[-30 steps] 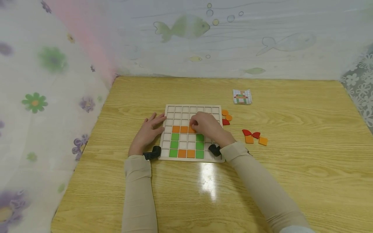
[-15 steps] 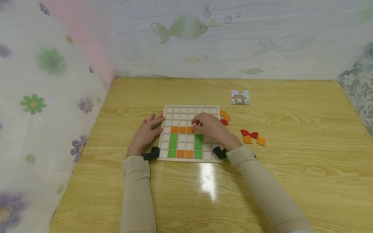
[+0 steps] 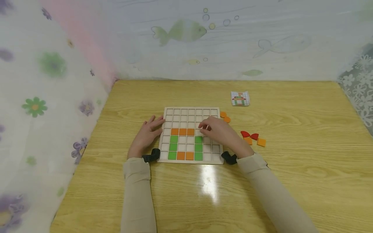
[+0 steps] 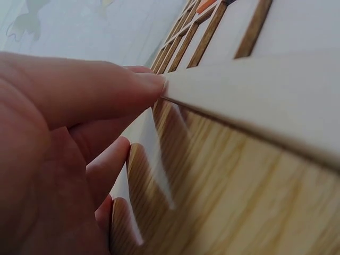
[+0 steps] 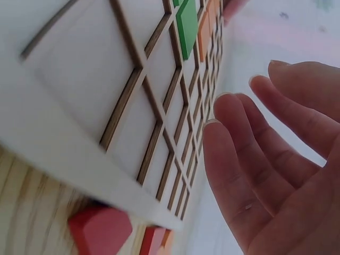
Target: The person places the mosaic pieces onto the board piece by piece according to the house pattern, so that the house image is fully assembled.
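A pale wooden grid board (image 3: 183, 118) lies in the middle of the table in the head view. Three orange square tiles (image 3: 182, 131) form a row in it. Green square tiles (image 3: 198, 147) stand in two columns below, with two orange tiles (image 3: 185, 156) between their bottom ends. My left hand (image 3: 145, 136) lies at the board's left edge, its fingertips touching the frame. Over the board's right part hovers my right hand (image 3: 220, 132), fingers parted and loosely bent. In the right wrist view nothing sits between its fingers (image 5: 234, 154).
Right of the board lie orange discs (image 3: 226, 119), red quarter-round pieces (image 3: 245, 133) and loose orange squares (image 3: 261, 142). One red piece (image 5: 101, 231) by the board's edge is hidden from the head view. A printed pattern card (image 3: 240, 98) lies farther back. Walls border the table behind and left.
My right hand has parted its fingers from the right-hand orange tile of the row and drawn off to the right. That tile now shows fully. My left hand has stayed put.
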`<control>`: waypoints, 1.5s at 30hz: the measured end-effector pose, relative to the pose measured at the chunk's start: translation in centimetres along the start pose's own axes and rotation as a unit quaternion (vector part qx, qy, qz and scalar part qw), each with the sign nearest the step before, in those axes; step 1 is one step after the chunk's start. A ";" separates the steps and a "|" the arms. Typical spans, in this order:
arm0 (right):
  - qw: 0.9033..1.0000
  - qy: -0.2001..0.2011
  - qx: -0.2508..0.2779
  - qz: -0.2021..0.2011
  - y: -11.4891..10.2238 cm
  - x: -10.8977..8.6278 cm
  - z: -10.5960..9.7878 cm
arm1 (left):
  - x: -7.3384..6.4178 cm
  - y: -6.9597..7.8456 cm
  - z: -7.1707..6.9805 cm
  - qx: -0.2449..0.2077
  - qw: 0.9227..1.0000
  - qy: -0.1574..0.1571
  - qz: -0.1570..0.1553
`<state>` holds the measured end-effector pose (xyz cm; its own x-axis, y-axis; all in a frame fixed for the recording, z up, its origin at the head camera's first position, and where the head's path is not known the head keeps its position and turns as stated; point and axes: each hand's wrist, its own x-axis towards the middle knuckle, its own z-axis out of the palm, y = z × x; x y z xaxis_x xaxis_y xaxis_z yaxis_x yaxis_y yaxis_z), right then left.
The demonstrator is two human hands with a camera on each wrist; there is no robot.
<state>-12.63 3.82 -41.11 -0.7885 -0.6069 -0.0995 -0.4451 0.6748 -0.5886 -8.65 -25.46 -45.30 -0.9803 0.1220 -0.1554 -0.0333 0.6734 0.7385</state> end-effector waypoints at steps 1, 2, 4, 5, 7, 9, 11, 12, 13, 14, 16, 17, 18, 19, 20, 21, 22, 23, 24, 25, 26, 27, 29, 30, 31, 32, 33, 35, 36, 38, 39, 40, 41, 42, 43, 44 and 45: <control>1.000 -0.002 0.000 0.000 0.1 -0.2 0.0 | 0.0 0.0 0.0 -0.001 1.000 0.000 0.000; 1.000 -0.003 0.002 0.002 0.2 -0.4 -0.1 | -0.1 0.1 0.0 -0.001 1.000 -0.001 0.000; 1.000 -0.005 0.005 0.004 0.4 -0.8 -0.2 | -0.1 0.2 0.1 -0.003 1.000 0.000 -0.004; 1.000 -0.006 0.007 0.005 0.5 -1.1 -0.3 | -0.1 0.2 0.1 -0.003 1.000 0.000 -0.005; 1.000 -0.005 0.005 0.007 0.6 -1.6 -0.6 | -0.1 0.2 0.0 -0.006 1.000 0.001 -0.006; 1.000 -0.005 0.006 0.006 0.8 -2.0 -0.8 | -0.1 0.2 0.0 -0.008 1.000 0.004 -0.011; 1.000 -0.005 0.007 0.007 1.0 -2.5 -1.0 | 0.0 0.1 0.0 -0.011 1.000 0.007 -0.015; 1.000 -0.004 0.007 0.008 1.1 -2.7 -1.1 | 0.0 0.1 -0.1 -0.013 1.000 0.008 -0.018; 1.000 -0.004 0.007 0.010 1.3 -2.9 -1.2 | 0.0 0.1 -0.1 -0.014 1.000 0.010 -0.020; 1.000 -0.005 0.007 0.012 1.4 -3.1 -1.2 | 0.0 0.1 -0.1 -0.013 1.000 0.011 -0.020; 1.000 -0.003 0.009 0.021 1.8 -3.5 -1.3 | -0.1 0.1 -0.2 -0.012 1.000 0.013 -0.020; 1.000 -0.004 0.009 0.024 2.0 -3.8 -1.4 | -0.1 0.1 -0.2 -0.012 1.000 0.013 -0.019; 1.000 -0.004 0.010 0.028 2.2 -4.0 -1.4 | -0.1 0.1 -0.2 -0.011 1.000 0.014 -0.019; 0.999 -0.003 0.010 0.031 2.4 -4.3 -1.5 | -0.1 0.1 -0.2 -0.012 1.000 0.015 -0.018; 0.999 -0.003 0.012 0.034 2.6 -4.5 -1.6 | -0.1 0.1 -0.2 -0.014 1.000 0.017 -0.020; 0.999 -0.001 0.012 0.037 2.8 -4.8 -1.6 | -0.1 0.1 -0.2 -0.015 1.000 0.018 -0.021; 0.999 0.000 0.012 0.037 3.0 -5.1 -1.7 | -0.1 0.1 -0.1 -0.016 0.999 0.018 -0.022; 0.999 0.002 0.011 0.037 3.2 -5.3 -1.8 | -0.1 0.0 -0.1 -0.016 0.999 0.018 -0.023; 0.999 0.005 0.009 0.038 3.4 -5.6 -1.9 | -0.1 0.0 -0.1 -0.016 0.999 0.019 -0.025; 0.999 0.008 0.005 0.039 3.6 -5.9 -2.0 | -0.1 0.0 -0.1 -0.016 0.999 0.020 -0.026; 0.999 0.011 0.001 0.038 3.8 -6.2 -2.1 | -0.1 0.0 -0.1 -0.017 0.999 0.020 -0.027; 0.999 0.014 -0.004 0.038 4.0 -6.4 -2.2 | -0.1 0.0 -0.1 -0.017 0.999 0.019 -0.029; 0.999 0.020 -0.010 0.038 4.4 -7.0 -2.5 | -0.1 0.1 -0.1 -0.020 0.999 0.019 -0.031; 0.999 0.023 -0.012 0.041 4.6 -7.3 -2.6 | -0.1 0.1 0.0 -0.022 0.999 0.019 -0.032; 0.999 0.024 -0.014 0.044 4.8 -7.6 -2.7 | -0.1 0.1 0.0 -0.022 0.999 0.016 -0.031; 0.998 0.027 -0.016 0.047 5.1 -7.9 -2.8 | 0.0 0.1 0.0 -0.022 0.999 0.014 -0.031; 0.998 0.030 -0.018 0.051 5.4 -8.2 -2.9 | 0.0 0.1 0.0 -0.022 0.999 0.012 -0.030; 0.997 0.034 -0.020 0.062 6.0 -8.9 -3.2 | 0.0 0.1 0.0 -0.020 0.999 0.008 -0.029; 0.997 0.037 -0.022 0.068 6.3 -9.2 -3.3 | 0.0 0.2 0.0 -0.019 0.999 0.007 -0.028; 0.996 0.042 -0.027 0.080 6.9 -9.8 -3.7 | 0.0 0.2 0.1 -0.018 0.999 0.004 -0.026; 0.995 0.044 -0.029 0.086 7.2 -10.0 -3.9 | 0.0 0.2 0.1 -0.020 0.999 0.004 -0.027; 0.994 0.047 -0.031 0.092 7.5 -10.3 -4.1 | 0.0 0.3 0.1 -0.021 0.999 0.005 -0.028; 0.994 0.050 -0.033 0.096 7.8 -10.6 -4.3 | 0.0 0.3 0.1 -0.022 0.999 0.005 -0.028; 0.993 0.052 -0.036 0.103 8.1 -10.9 -4.6 | 0.1 0.3 0.1 -0.024 0.999 0.005 -0.029; 0.992 0.054 -0.041 0.109 8.4 -11.2 -4.8 | 0.1 0.3 0.2 -0.026 0.999 0.006 -0.031; 0.991 0.055 -0.045 0.113 8.6 -11.5 -5.0 | 0.1 0.3 0.2 -0.027 0.999 0.007 -0.032; 0.990 0.056 -0.046 0.120 8.9 -11.8 -5.2 | 0.1 0.3 0.2 -0.028 0.999 0.009 -0.034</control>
<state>-9.49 19.15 -41.03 -0.9162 -0.3774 -0.1350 -0.2721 0.8329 -0.4819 -8.73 -25.09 -45.27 -0.9788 0.0638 -0.1944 -0.1098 0.6379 0.7623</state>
